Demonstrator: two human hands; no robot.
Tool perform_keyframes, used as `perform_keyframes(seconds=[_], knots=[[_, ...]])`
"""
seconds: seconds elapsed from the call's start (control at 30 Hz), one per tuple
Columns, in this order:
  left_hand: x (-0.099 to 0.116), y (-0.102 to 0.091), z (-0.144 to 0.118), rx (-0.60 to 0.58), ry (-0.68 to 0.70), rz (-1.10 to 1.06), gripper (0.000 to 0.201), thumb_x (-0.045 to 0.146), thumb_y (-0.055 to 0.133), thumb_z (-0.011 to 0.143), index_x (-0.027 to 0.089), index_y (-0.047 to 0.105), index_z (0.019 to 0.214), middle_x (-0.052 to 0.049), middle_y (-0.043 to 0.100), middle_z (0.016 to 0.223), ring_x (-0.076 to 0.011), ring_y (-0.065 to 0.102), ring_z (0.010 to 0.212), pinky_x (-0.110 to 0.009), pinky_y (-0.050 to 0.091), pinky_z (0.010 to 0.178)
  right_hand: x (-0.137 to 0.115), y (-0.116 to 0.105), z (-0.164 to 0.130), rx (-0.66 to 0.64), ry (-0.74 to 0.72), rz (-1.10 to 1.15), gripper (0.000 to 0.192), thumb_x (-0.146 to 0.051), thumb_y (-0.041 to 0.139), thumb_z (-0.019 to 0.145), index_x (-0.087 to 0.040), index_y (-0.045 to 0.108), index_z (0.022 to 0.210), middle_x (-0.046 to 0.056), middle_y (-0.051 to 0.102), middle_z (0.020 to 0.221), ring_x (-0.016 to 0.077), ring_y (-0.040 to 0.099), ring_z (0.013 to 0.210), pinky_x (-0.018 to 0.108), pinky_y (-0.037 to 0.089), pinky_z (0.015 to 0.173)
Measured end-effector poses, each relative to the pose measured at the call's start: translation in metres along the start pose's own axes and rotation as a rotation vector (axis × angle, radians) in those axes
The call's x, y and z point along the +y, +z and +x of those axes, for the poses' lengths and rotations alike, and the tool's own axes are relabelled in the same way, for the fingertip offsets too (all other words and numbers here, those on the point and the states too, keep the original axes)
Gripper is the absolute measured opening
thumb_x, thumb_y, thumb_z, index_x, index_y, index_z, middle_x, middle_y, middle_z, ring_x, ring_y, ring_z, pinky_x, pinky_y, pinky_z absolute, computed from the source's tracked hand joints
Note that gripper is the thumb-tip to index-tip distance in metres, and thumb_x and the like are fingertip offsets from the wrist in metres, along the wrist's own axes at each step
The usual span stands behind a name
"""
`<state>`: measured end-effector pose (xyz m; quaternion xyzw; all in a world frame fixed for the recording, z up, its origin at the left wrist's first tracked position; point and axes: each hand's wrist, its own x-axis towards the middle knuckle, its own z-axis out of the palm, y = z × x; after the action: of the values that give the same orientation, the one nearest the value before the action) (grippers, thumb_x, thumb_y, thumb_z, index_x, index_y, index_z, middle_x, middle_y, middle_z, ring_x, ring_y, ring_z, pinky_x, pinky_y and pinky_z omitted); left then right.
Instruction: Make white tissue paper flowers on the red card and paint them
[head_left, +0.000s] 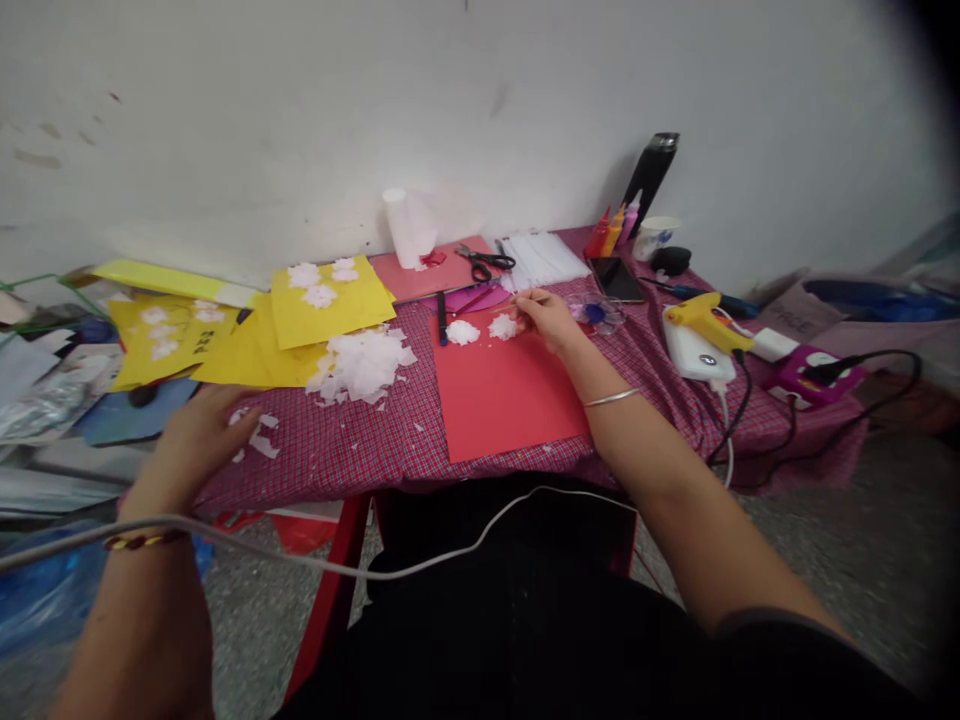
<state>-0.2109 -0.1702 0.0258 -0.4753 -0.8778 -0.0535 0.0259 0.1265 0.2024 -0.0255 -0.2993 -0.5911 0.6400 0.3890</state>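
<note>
My right hand [550, 318] is over the top right part of a red sheet of paper [510, 405], its fingertips pinched together. They are beside a small white clump of paper pieces [502, 326]; what is between them, if anything, is too small to make out. A second white clump [463, 332] lies to its left on the same sheet. My left hand [196, 440] hovers at the table's left front, fingers loosely stretched and apart, near thin white paper scraps [264, 440]. A larger heap of torn white paper [361, 365] lies between the hands.
Yellow sheets with white paper blossoms [330, 305] lie left. Behind are scissors [484, 262], a white roll [409, 230] and paint bottles [615, 230]. Right are a phone [616, 279], a yellow glue gun [701, 318] and cords. A white cable [435, 570] crosses before me.
</note>
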Motion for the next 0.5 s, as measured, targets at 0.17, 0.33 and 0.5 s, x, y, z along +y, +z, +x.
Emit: perform_keyframes(seconds=[0.17,0.33,0.5], knots=[[0.058,0.015,0.013,-0.198,0.190,-0.013,0.038,0.043,0.042,0.086,0.015,0.065,0.100,-0.012,0.072,0.096,-0.0266,0.067,0.087,-0.034,0.049,0.077,-0.003,0.002,-0.003,0.008,-0.003,-0.009,0.014,-0.025,0.068,0.080,-0.017,0.058,0.075,-0.005,0.063,0.057,0.0052,0.050,0.037,0.016,0.043,0.041],[0.070,0.019,0.018,-0.192,0.146,0.249,0.027,0.034,0.040,0.084,0.019,0.063,0.082,-0.012,0.071,0.086,-0.0287,0.067,0.081,-0.033,0.041,0.064,-0.003,0.003,-0.003,-0.009,-0.013,-0.017,0.016,-0.025,0.068,0.080,-0.018,0.057,0.072,-0.005,0.063,0.057,0.0049,0.049,0.038,0.017,0.044,0.043],[0.071,0.029,0.023,-0.233,0.242,0.124,0.030,0.036,0.039,0.085,0.019,0.064,0.078,-0.012,0.072,0.084,-0.0290,0.067,0.080,-0.034,0.042,0.069,-0.001,0.002,-0.002,-0.013,-0.011,-0.021,0.017,-0.025,0.068,0.081,-0.018,0.056,0.071,-0.004,0.063,0.057,0.0050,0.049,0.038,0.016,0.044,0.042]])
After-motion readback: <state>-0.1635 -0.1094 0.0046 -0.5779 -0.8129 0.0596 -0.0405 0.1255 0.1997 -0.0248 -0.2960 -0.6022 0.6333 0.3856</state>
